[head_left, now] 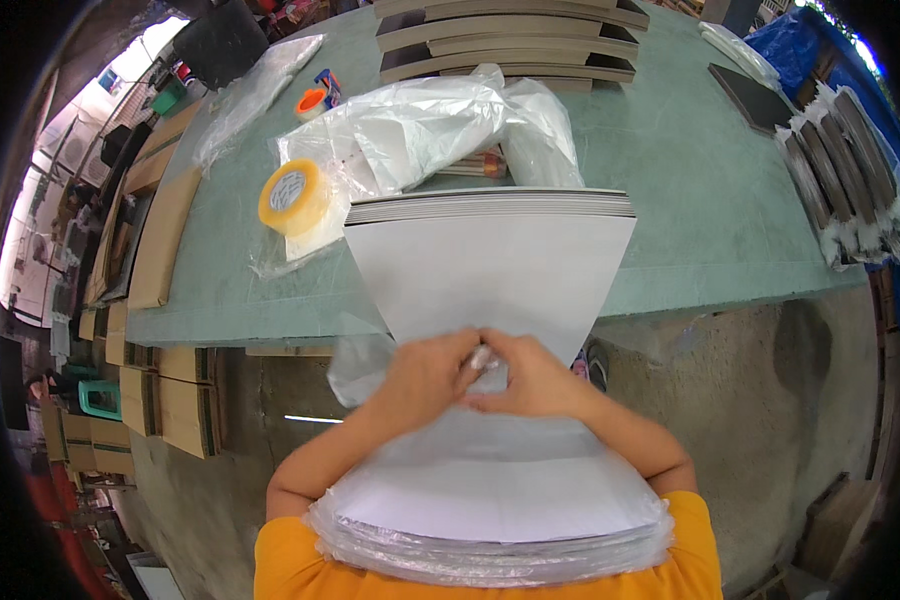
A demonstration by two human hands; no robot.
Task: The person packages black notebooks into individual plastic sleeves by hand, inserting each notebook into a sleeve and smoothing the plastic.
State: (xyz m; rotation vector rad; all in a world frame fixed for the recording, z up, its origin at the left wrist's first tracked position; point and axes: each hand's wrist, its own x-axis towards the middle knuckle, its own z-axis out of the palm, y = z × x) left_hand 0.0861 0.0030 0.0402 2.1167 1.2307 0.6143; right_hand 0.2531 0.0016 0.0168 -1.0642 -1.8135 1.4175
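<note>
Two hands are meeting in front of the person's body, the left hand [425, 375] and the right hand [532, 375] touching or nearly touching at the fingertips. The fingers of both are pinching a bunched bit of clear plastic [484, 360], and a loose plastic flap [358, 366] is hanging just left of the left hand. Directly beyond them, a white-faced stack [490, 265] is showing its layered edge on the far side and is covering part of the near edge of the green counter [700, 200]; what it is resting on cannot be told. Below the hands, a plastic-covered white bundle [500, 490] is lying against the person, between the orange sleeves [692, 545].

On the counter, a yellow tape roll [319, 195] is lying beside crumpled plastic bags [400, 130]. Dark boards [510, 48] are sitting piled at the far side, and plastic-wrapped boards [840, 175] are leaning together at the right.
</note>
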